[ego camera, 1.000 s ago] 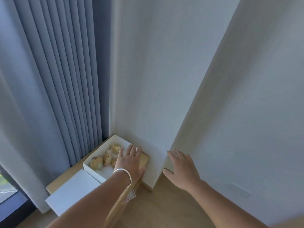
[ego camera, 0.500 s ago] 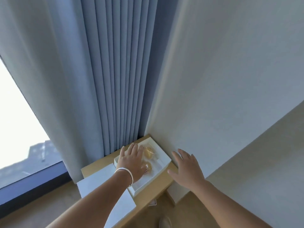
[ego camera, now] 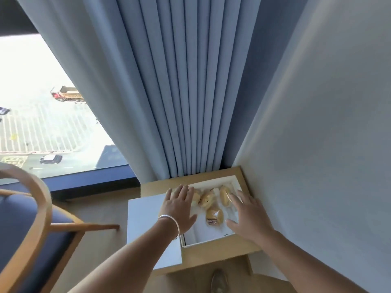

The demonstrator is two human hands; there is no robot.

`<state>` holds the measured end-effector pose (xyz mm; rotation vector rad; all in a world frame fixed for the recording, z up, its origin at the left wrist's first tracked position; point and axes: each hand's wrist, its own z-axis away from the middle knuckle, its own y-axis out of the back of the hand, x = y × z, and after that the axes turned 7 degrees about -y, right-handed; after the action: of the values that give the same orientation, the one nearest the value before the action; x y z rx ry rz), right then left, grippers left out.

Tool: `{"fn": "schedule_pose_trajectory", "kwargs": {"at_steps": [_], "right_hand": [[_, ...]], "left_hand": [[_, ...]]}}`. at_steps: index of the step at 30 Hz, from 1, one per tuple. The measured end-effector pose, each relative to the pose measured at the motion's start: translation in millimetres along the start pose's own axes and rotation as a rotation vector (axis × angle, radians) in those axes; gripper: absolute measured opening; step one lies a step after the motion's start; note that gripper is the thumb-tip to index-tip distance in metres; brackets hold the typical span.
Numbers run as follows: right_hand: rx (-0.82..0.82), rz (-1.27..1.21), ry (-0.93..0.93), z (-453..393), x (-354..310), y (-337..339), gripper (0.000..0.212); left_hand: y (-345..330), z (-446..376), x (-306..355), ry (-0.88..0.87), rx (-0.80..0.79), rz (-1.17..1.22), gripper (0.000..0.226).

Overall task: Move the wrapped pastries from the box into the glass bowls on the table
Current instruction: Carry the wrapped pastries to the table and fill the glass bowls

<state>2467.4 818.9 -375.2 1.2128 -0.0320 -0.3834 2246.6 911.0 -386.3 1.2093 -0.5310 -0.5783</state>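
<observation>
**Both hands at the box, nothing picked yet**

An open white box sits on a small wooden table tucked into the corner where the blue curtain meets the wall. The box lies toward the table's far right corner, and a flat white lid lies beside it, overhanging the table's left edge. Several wrapped pastries lie inside: a cluster toward the far side of the box and one alone nearer the middle.

The left hand, with a bracelet at the wrist, lies flat across the box's left rim, fingers straight and slightly spread, gripping nothing. The right hand reaches in over the right side, fingers extended and loosely spread, their tips at the rightmost pastry; no pinch is formed.

This looks like the start of the first pick: reaching in. No glass bowls are in view, so nothing shows as transferred. The next move calls for curling the fingers round one wrapper, probably the rightmost one, lifting it clear of the rim, then turning to find the bowls. A chair stands well to the left.
</observation>
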Motion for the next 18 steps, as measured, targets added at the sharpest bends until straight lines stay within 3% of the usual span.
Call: {"fn": "schedule_pose_trajectory", "kwargs": {"at_steps": [6,18], "right_hand": [[-0.102,-0.031,0.051,-37,8,-36,0.083],[-0.184,0.009,0.065,-96,4,-124,0.084]], "left_hand": [[-47,-14,0,0.021,-0.114,0.013,0.081],[-132,-95,-19,-0.141,-0.053,-0.045,0.065]]}}
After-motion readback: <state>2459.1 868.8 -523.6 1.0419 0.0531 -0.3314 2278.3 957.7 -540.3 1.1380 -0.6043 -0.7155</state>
